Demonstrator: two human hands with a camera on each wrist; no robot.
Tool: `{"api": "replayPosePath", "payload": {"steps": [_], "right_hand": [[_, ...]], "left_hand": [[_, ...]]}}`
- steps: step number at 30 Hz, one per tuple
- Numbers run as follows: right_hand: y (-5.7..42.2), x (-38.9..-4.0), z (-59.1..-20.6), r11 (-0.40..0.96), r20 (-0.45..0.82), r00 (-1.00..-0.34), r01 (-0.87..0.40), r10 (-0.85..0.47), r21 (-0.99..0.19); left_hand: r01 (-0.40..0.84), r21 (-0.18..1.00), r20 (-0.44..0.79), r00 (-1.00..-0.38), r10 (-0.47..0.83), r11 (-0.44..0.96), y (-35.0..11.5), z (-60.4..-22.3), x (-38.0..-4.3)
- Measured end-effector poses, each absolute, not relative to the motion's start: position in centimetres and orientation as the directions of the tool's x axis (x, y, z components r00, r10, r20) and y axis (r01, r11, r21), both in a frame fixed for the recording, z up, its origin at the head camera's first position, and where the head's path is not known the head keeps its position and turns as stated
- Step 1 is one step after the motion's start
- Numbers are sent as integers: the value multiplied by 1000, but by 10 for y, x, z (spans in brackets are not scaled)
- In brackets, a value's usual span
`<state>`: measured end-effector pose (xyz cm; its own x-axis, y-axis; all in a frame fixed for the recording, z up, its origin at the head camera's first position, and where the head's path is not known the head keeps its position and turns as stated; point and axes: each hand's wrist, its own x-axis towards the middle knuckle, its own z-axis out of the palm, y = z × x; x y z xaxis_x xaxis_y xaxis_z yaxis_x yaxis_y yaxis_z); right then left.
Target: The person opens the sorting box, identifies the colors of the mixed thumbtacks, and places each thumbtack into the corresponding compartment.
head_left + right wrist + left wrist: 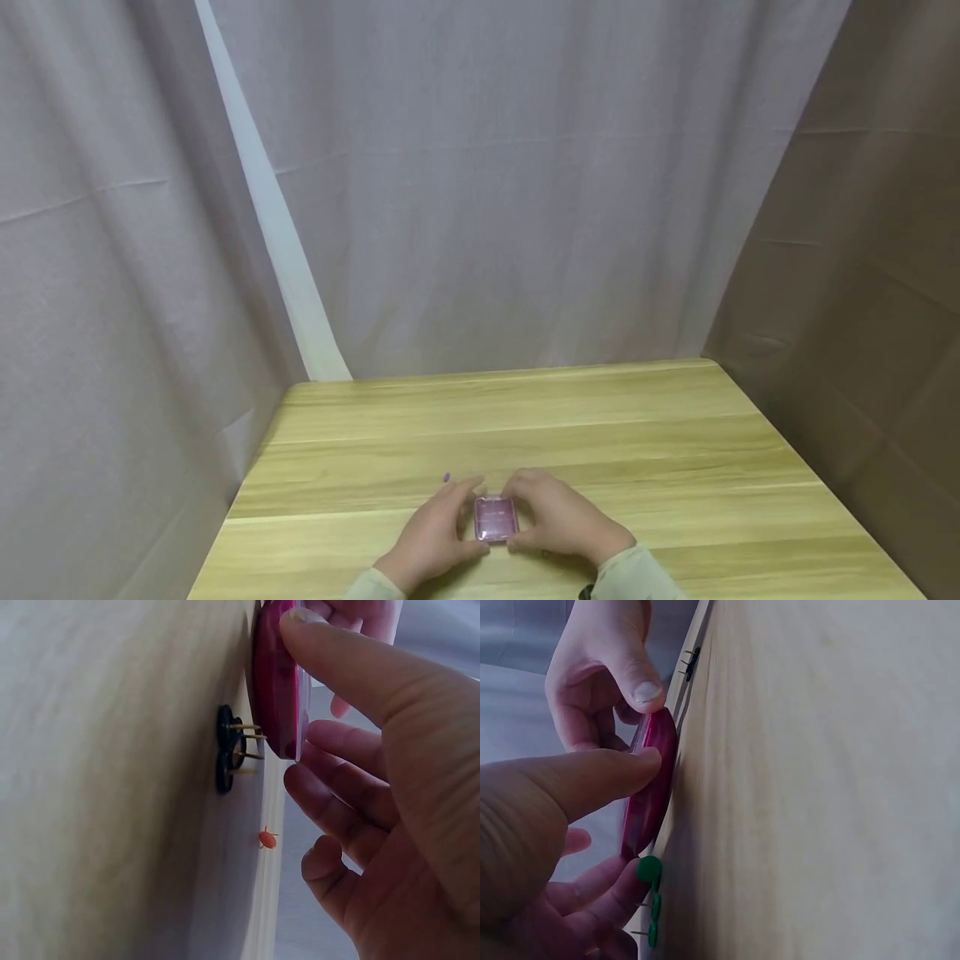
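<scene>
A small square magenta case [496, 519] with a clear top lies between both hands near the front of the table. My left hand [435, 533] holds its left side, thumb at the near corner and fingers toward the far one. On the opposite side, my right hand [562, 517] grips the case, its thumb on the near edge, as the right wrist view also shows. Green thumbtacks [654, 904] stand points out beside the left fingers. Several black thumbtacks [226, 750] sit close to the case on the right hand's side. The inside of the case is indistinct.
A tiny purple piece [447, 477] lies beyond the left fingertips. One orange thumbtack [268, 839] rests on the table past the black ones. Grey curtains [525, 208] enclose the wooden table [600, 417] at the back and sides.
</scene>
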<state>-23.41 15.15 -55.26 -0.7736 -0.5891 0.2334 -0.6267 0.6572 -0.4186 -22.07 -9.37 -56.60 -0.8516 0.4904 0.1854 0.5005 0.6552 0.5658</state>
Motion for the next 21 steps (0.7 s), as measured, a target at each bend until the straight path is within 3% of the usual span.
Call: {"api": "replayPosePath", "payload": {"steps": [21], "right_hand": [[155, -240, -543, 607, 219, -755, -635, -618, -478]], "left_hand": [[474, 584, 170, -866, 471, 660, -92, -565, -226]]}}
